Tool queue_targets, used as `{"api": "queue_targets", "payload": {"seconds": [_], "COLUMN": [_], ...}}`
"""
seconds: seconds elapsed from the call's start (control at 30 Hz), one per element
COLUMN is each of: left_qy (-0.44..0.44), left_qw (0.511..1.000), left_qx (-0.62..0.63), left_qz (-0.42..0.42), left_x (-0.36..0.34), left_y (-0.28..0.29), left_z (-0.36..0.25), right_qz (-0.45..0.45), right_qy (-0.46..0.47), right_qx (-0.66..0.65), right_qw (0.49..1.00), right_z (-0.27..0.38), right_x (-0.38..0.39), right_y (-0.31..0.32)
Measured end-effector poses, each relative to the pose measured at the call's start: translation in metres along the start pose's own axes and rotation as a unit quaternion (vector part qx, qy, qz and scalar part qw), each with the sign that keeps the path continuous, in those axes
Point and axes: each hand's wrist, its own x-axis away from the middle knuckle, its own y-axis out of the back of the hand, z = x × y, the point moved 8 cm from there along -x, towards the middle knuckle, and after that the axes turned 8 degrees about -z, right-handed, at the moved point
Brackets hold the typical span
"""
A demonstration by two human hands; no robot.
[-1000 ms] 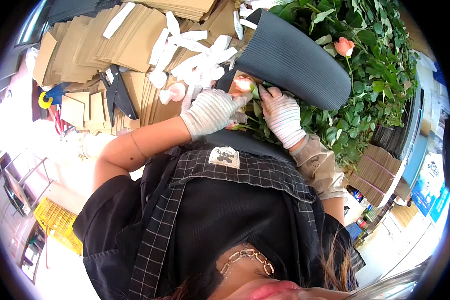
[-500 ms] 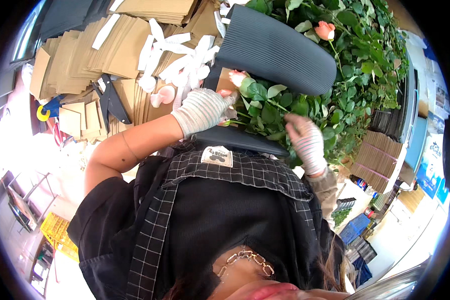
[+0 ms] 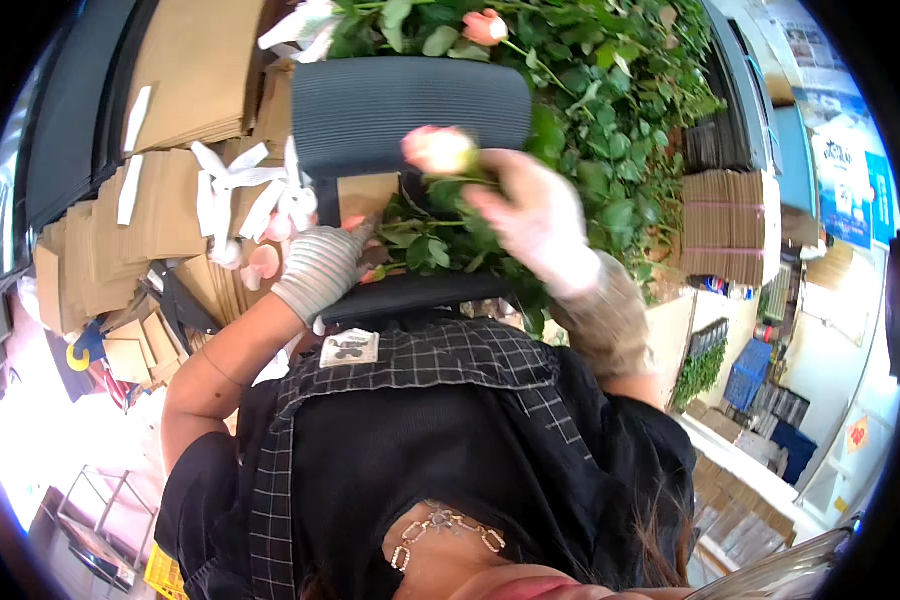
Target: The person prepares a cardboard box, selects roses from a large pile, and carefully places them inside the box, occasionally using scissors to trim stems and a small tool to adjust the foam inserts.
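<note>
My right hand (image 3: 530, 210), in a pale glove and blurred by motion, is closed on the stem of a pink and cream rose (image 3: 440, 150), just below its bloom. The rose is raised in front of a black ribbed panel (image 3: 410, 112). My left hand (image 3: 322, 270), in a striped glove, is closed at the left end of a bunch of leafy stems. Pink petals show at its fingertips, so it seems to grip roses lying there; the fingers partly hide them. A piece of brown cardboard (image 3: 368, 196) lies beside that hand, beneath the panel.
A large heap of leafy rose stems (image 3: 610, 130) fills the far right, with a pink rose (image 3: 485, 27) on it. Stacked cardboard sheets (image 3: 185, 75) and white strips (image 3: 235, 185) lie at left. A bundled cardboard stack (image 3: 725, 228) stands right. A black padded edge (image 3: 420, 296) lies before me.
My right hand has moved up and left from the leaves and now holds a rose. My left hand stays by the bunched roses. The whole view has shifted.
</note>
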Motion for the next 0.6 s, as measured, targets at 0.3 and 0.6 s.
{"api": "queue_targets", "payload": {"seconds": [0.3, 0.6], "left_qy": [-0.021, -0.008], "left_qw": [0.996, 0.998], "left_qx": [0.091, 0.054], "left_qz": [-0.005, -0.017], "left_x": [0.004, 0.008], "left_y": [-0.004, 0.013], "left_z": [-0.001, -0.003], "right_qz": [-0.114, 0.195], "right_qy": [0.052, 0.185], "right_qx": [-0.091, 0.166], "right_qw": [0.988, 0.949], "right_z": [0.034, -0.028], "right_x": [0.012, 0.005], "right_y": [0.107, -0.139]}}
